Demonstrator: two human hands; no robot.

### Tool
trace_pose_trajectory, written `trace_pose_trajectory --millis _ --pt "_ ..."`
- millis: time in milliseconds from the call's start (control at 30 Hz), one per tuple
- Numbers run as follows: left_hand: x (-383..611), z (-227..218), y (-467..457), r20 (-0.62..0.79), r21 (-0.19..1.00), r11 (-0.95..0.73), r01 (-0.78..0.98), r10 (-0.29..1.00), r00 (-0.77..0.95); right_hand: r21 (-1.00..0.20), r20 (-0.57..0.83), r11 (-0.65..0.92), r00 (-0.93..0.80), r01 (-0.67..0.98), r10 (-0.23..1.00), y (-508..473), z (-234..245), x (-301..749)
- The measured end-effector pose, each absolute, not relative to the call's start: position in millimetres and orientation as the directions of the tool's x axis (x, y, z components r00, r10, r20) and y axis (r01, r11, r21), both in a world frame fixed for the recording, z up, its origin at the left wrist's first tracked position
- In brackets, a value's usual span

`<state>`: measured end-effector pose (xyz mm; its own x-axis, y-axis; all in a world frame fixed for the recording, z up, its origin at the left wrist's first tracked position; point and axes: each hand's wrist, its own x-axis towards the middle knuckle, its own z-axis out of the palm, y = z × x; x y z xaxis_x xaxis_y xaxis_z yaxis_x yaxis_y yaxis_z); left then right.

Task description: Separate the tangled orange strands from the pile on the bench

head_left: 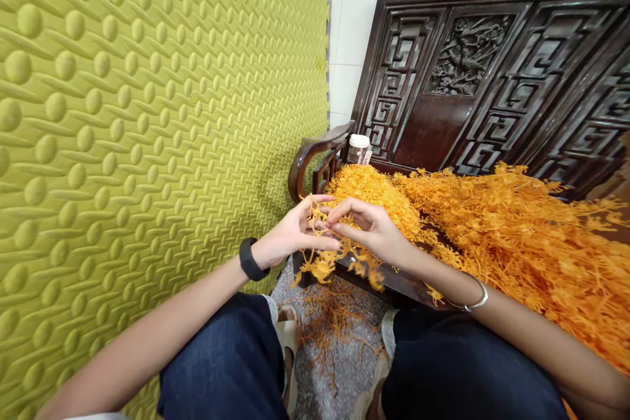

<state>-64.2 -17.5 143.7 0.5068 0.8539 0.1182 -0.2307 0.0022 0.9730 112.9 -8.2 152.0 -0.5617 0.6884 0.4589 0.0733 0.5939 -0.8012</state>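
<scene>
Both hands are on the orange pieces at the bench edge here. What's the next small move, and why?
Probably draw the left hand and right hand apart to split the orange sprig. Both pinch that same sprig over the bench edge, with loose orange bits lying on the floor below and the pile beside.

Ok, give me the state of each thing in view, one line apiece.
orange sprig: tangled, pinched from both sides
left hand: fingers closed on the orange sprig
right hand: fingers closed on the same sprig
carved wooden bench: seat mostly covered
orange heap: piled loose across the bench seat
white-capped bottle: upright, capped, on the bench
green foam mat: standing upright beside the bench
orange scraps: scattered on the floor
</scene>
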Motion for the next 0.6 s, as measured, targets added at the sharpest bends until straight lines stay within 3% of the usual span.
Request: trace_pose_trajectory --millis 433,600 --pt "-49 136 -14 0.106 0.992 -0.059 -0.11 0.862 0.495 -0.93 0.349 0.344 -0.603 -0.129 0.717 -20 156 108" --pt "-52 138 -14 0.109 0.991 -0.056 -0.124 0.874 0.473 -0.86 0.415 0.51 -0.575 0.005 0.705 -19 160 115"
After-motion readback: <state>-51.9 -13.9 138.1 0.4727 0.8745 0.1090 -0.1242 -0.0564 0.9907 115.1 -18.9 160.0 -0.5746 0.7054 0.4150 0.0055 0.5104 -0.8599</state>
